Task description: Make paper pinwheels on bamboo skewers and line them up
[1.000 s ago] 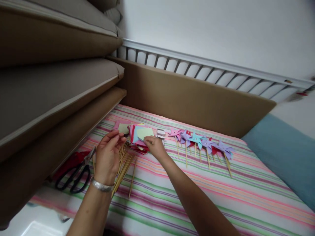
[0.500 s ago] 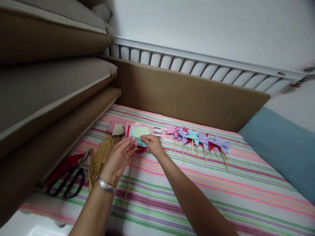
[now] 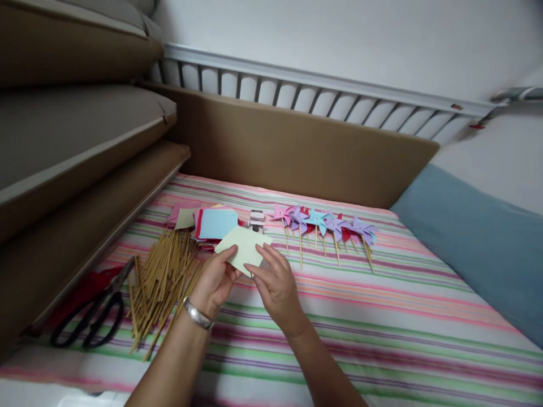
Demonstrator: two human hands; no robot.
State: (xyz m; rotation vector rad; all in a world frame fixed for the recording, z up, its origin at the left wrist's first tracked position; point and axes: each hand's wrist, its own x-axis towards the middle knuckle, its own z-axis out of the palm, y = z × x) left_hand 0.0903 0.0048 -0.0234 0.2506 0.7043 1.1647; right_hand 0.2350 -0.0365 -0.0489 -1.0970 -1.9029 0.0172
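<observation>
Both my hands hold a pale green paper square (image 3: pixel 243 249) above the striped sheet. My left hand (image 3: pixel 214 281), with a silver bracelet on its wrist, pinches the square's near left edge. On the right edge my right hand (image 3: pixel 275 282) has its fingers closed. Just beyond lies a stack of coloured paper squares (image 3: pixel 216 224) with a blue one on top. To the left spreads a pile of wooden sticks (image 3: pixel 163 277). A row of finished paper pinwheels (image 3: pixel 322 223) on sticks lies to the right of the stack.
Black-handled scissors (image 3: pixel 91 316) lie at the left by a red piece. A small white object (image 3: pixel 256 219) sits between the stack and the pinwheels. Brown cushions (image 3: pixel 76 130) rise on the left, a brown backboard (image 3: pixel 297 147) behind, a blue cushion (image 3: pixel 479 243) at the right.
My right hand lifted the pale green square off the stack and drew it toward me. My left hand left the sticks and took hold of the square. A blue square now tops the stack.
</observation>
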